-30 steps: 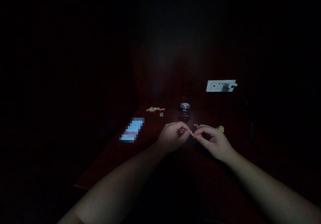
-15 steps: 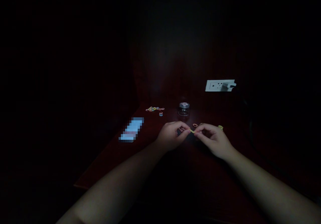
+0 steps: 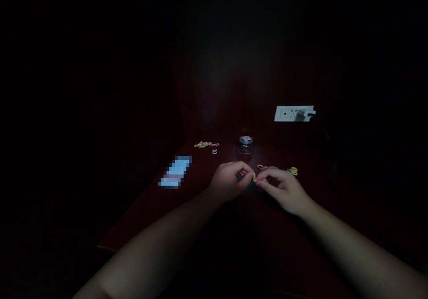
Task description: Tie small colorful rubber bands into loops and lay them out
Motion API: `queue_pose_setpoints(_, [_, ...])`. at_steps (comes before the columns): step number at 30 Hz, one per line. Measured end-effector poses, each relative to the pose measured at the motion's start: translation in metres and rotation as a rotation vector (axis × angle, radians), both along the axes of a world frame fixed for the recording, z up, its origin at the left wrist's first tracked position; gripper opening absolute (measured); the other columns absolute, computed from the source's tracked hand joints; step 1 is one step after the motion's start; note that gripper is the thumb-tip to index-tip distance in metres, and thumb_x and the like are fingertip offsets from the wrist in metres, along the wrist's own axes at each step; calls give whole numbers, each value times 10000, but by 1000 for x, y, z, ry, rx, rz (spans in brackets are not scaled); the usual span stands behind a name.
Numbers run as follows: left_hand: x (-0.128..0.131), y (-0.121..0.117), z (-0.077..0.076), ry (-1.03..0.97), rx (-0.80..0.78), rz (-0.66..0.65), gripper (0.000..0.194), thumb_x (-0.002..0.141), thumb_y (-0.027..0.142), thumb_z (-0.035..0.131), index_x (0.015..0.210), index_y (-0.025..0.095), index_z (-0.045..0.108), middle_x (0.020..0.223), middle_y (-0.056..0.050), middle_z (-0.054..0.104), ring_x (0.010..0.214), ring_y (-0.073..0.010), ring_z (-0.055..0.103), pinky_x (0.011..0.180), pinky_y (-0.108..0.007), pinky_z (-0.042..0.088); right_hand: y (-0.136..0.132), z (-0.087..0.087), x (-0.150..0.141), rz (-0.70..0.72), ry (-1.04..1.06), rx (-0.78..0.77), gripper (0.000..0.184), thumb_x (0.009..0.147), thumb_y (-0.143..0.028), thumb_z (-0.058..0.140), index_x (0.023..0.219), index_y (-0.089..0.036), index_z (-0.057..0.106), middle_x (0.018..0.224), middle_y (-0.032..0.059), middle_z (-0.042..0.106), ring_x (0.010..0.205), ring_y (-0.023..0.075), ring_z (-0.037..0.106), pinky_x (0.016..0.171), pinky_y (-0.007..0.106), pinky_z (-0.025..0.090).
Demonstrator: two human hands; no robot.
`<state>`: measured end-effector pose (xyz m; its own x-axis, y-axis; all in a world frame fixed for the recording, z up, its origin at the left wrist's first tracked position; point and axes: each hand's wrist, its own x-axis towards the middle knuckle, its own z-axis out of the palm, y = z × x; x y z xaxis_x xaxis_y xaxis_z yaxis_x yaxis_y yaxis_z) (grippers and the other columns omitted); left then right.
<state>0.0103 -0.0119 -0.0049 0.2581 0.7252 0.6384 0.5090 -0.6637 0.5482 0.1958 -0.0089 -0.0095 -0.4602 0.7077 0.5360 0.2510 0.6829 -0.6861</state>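
Between my fingertips is a small yellow hair tie, bent into a curve. My left hand pinches its left side with thumb and forefinger. The other side sits in the pinch of my right hand. Just beyond my right hand lie an orange-pink hair tie and a bluish one, partly hidden by the knuckles. Several yellow hair ties rest to the right of that hand. A clear jar with a lid stands behind both hands.
Several coloured hair ties lie in a loose group at the back left, with a pair apart from them. A phone with a blurred screen is at left on the dark red table. A wall socket holds a plug.
My right hand has moved slightly left, closer to my left hand. The yellow hair tie has gone from stretched straight to slack and curved. More of the ties beyond my right hand show.
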Motion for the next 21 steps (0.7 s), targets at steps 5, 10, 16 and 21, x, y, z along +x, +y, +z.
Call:
queue_pose_setpoints(5, [1, 0, -1, -2, -2, 1, 90, 798, 219, 588, 789, 171, 664, 777, -13, 695, 689, -111, 607, 643, -216, 470, 0, 1, 1, 42, -29, -31, 133, 845, -285, 585, 775, -189, 645, 694, 21, 630, 687, 162, 585, 700, 318, 499])
queue_pose_setpoints(10, [-1, 0, 0, -8, 0, -26, 92, 796, 224, 589, 799, 168, 662, 759, -12, 683, 661, -102, 595, 626, -209, 463, 3, 0, 1, 8, -1, -22, 129, 826, -297, 608, 775, -188, 655, 698, 23, 639, 697, 167, 586, 690, 314, 490])
queue_pose_setpoints(16, [-2, -1, 1, -21, 0, -39, 96, 785, 231, 601, 809, 165, 666, 747, -10, 681, 640, -96, 586, 614, -203, 459, 2, 1, 0, -42, 30, 6, 159, 813, -328, 622, 772, -177, 653, 652, 13, 612, 621, 146, 550, 619, 286, 466])
queue_pose_setpoints(21, [-2, 0, -1, -14, -22, -57, 124, 790, 250, 604, 839, 170, 686, 764, -15, 691, 647, -99, 591, 605, -204, 456, 2, 1, 0, -30, 32, 6, 169, 817, -334, 616, 774, -173, 647, 635, 7, 590, 585, 130, 516, 578, 266, 440])
